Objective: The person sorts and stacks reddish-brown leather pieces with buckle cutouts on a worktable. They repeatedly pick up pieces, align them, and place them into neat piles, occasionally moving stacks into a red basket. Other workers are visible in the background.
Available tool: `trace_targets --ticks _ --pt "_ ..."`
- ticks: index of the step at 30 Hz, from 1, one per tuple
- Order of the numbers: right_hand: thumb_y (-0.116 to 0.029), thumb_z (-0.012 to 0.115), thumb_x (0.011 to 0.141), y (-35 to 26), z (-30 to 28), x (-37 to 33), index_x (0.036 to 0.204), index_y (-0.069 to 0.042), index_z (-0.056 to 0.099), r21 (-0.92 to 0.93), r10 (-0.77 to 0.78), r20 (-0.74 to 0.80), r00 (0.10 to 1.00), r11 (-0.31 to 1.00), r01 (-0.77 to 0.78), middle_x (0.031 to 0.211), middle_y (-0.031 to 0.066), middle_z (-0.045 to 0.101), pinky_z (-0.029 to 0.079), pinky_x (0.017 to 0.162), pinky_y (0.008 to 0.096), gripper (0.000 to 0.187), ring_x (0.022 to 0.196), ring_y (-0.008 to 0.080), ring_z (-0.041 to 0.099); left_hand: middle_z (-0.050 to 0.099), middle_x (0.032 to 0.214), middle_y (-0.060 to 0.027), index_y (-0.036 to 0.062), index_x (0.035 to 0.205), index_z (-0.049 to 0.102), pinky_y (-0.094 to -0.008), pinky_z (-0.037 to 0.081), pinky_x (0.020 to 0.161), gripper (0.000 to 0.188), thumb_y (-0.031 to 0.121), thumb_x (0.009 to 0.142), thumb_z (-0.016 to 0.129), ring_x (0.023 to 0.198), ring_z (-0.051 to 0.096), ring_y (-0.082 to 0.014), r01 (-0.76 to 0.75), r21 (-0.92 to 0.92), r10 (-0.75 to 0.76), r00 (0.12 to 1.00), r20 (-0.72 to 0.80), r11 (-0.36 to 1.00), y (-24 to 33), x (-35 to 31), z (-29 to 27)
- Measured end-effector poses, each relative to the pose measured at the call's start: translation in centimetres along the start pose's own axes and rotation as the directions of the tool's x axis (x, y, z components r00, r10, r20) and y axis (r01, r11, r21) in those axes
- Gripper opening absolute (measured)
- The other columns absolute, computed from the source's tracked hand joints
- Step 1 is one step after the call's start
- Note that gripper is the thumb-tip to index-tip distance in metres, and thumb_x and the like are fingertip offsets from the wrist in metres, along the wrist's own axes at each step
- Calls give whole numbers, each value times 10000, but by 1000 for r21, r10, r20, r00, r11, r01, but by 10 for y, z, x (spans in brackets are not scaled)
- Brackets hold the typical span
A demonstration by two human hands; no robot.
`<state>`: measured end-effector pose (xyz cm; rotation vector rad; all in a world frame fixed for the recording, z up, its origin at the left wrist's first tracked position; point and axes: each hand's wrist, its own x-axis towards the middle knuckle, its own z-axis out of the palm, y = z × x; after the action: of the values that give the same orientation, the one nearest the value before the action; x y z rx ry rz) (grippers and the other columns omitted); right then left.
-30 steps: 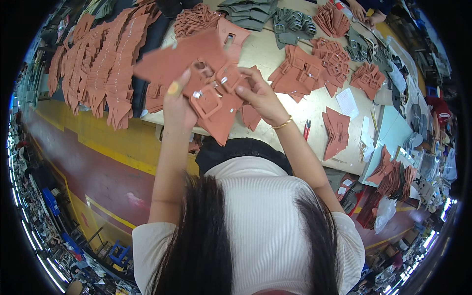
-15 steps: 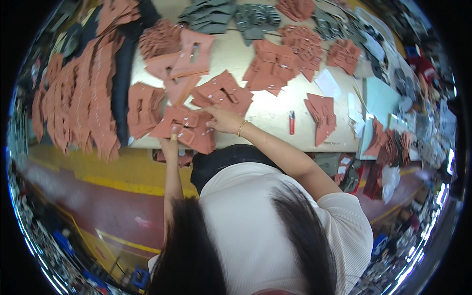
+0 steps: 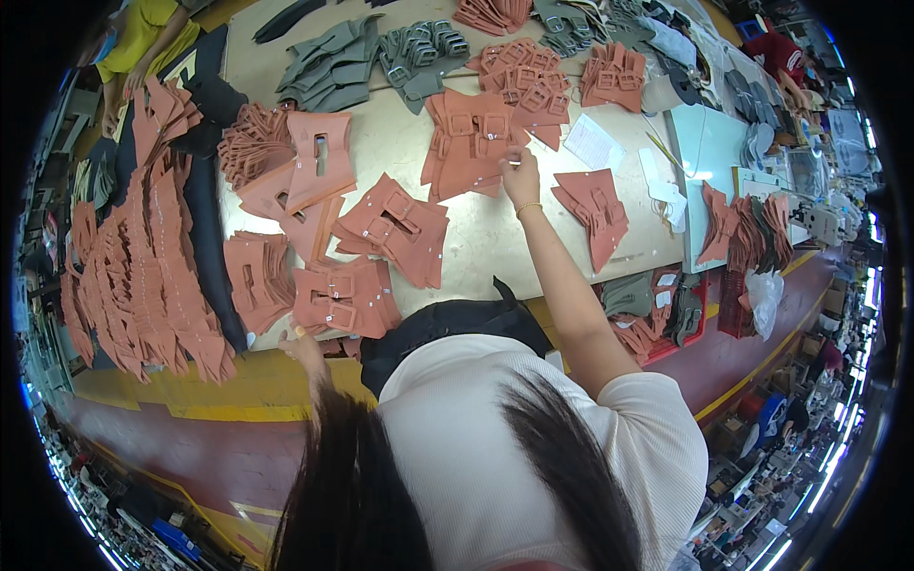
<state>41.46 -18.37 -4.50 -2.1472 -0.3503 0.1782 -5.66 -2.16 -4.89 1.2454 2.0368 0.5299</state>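
1. Reaching far across the pale table (image 3: 495, 238), the right hand (image 3: 519, 174) rests its fingertips on the near right edge of a stack of terracotta cut pieces with buckle slots (image 3: 471, 143); the fingers are bunched together, pinching at that edge, though the grip itself is too small to make out.
2. Down at the near table edge, the left hand (image 3: 303, 344) sits just below another terracotta stack (image 3: 343, 297), touching its lower rim; hair hides most of it, so I cannot tell whether its fingers are apart or closed.
3. Between the two stacks lies a fanned terracotta pile (image 3: 395, 228), with bare tabletop to its right, running toward the right forearm.
4. Right of the right hand, a white paper slip (image 3: 592, 143) and a smaller terracotta pile (image 3: 595, 209) lie with open table around them.
5. Along the far edge sit grey cut pieces (image 3: 333, 67).
6. Off the left table edge hang long rows of terracotta strips (image 3: 143, 276), crowding that side.
7. Below the near edge runs a yellow floor stripe (image 3: 171, 395).
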Motion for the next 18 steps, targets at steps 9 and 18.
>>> trace_targets --ticks 9,18 --pt "-132 679 768 -8 16 32 949 -41 643 24 180 39 983 983 -181 949 105 590 484 789 370 206 906 266 590 302 1348 -328 -45 1412 242 -489 307 1033 787 423 889 597 1253 332 -432 -394 133 390 919 55 909 56 -29 -11" --pt "-111 618 832 -65 49 -20 938 -65 576 -270 -426 98 900 859 436 891 123 594 479 697 417 124 808 323 592 317 1355 -291 -44 1417 246 -489 294 1046 732 353 907 590 1254 336 -421 -644 110 636 765 98 757 96 -46 1"
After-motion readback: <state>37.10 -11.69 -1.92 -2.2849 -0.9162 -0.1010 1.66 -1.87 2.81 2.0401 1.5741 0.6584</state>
